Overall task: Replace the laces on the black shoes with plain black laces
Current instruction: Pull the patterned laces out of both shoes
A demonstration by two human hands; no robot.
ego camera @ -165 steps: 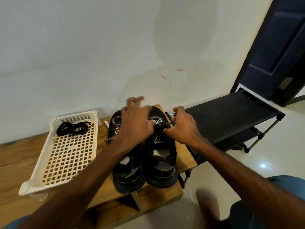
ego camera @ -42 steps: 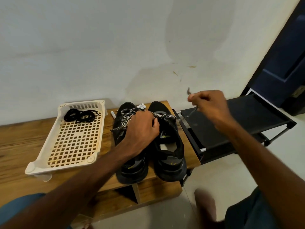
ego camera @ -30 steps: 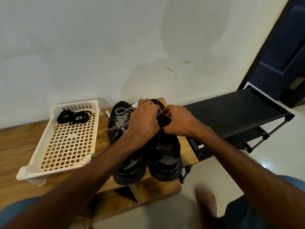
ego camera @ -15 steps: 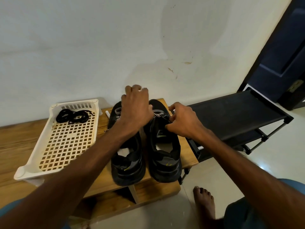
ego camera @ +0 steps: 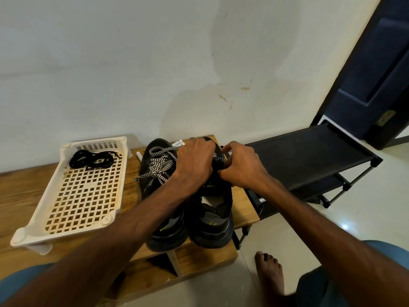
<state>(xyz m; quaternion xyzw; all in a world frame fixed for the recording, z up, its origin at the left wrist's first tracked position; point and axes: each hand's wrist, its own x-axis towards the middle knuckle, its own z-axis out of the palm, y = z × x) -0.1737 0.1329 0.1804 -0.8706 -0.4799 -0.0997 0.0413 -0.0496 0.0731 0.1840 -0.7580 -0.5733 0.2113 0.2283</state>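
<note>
Two black shoes stand side by side on a low wooden bench (ego camera: 20, 196), heels toward me. The left shoe (ego camera: 159, 191) carries a black-and-white patterned lace (ego camera: 160, 166), loosened and bunched over its front. My left hand (ego camera: 194, 161) lies across the front of the right shoe (ego camera: 213, 209), fingers curled over it. My right hand (ego camera: 241, 165) pinches the patterned lace at that shoe's right eyelets, where only a short piece shows. Coiled plain black laces (ego camera: 91, 160) lie in the far end of a cream plastic basket (ego camera: 55, 218).
A black two-tier rack (ego camera: 309, 160) stands right of the bench, with a dark door (ego camera: 380, 69) behind it. Small white tubes (ego camera: 178, 142) lie behind the shoes by the wall. My bare foot (ego camera: 271, 275) rests on the pale tiled floor.
My left hand came down from above the left shoe onto the right shoe's front. My right hand stayed at that shoe's laces, having earlier pulled a lace end out to the right and returned.
</note>
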